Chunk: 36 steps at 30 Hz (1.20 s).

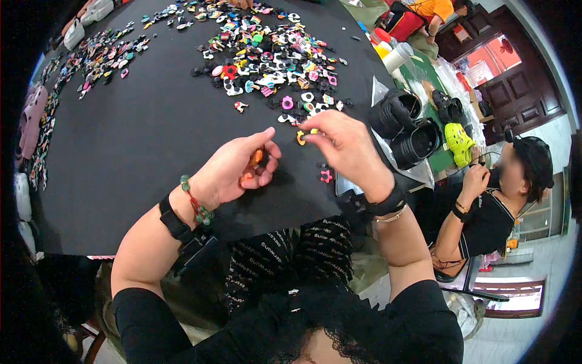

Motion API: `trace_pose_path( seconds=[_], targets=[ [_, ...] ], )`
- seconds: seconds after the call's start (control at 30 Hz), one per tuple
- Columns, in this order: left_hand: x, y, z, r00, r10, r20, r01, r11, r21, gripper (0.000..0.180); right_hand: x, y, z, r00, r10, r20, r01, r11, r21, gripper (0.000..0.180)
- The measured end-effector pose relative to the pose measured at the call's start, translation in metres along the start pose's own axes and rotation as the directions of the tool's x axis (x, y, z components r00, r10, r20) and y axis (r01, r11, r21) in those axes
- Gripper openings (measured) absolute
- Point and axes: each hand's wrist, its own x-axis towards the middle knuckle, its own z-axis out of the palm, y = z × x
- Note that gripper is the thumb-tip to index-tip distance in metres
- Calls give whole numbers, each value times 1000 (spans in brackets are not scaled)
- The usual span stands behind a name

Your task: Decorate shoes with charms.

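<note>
My left hand (233,170) hovers over the black tabletop, palm turned inward, its fingers curled round several orange shoe charms (257,159). To its right, my right hand (351,145) pinches a small yellow-orange shoe charm (300,139) between thumb and forefinger. The charm's exact shape is too small to make out. Just beyond my right fingertips lies the near edge of a big heap of mixed shoe charms (273,64). Below the right hand a pink flower-shaped charm (326,176) rests on the table, beside a flat pale-screened device (344,185) partly covered by my wrist.
More charms (109,60) spread along the table's far left. Pale pink clogs (33,121) line the left edge. At right are black clogs (415,142), a lime-green clog (459,144) and a white jar (398,56). A person in black (494,218) sits at right; another in orange (431,11) is beyond.
</note>
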Motion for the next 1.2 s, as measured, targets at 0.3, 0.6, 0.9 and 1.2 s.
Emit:
trace_pose_path(
  seconds=[0.3,0.6,0.9,1.2],
  targets=[
    [-3,5,2,985,114,-129,-117,993,-13,32,-41,32,-14,918,150,367,-32,951,-309,8],
    [2,2,-1,982,131,-134,-129,991,25,30,-44,25,-13,883,148,445,-8,954,-301,11],
    [-1,4,3,992,85,-88,-84,996,19,29,-41,23,-6,933,119,340,-28,965,-262,17],
    [-1,-2,8,998,-65,-25,65,998,24,36,-23,3,1,966,137,219,-112,986,-120,16]
  ],
)
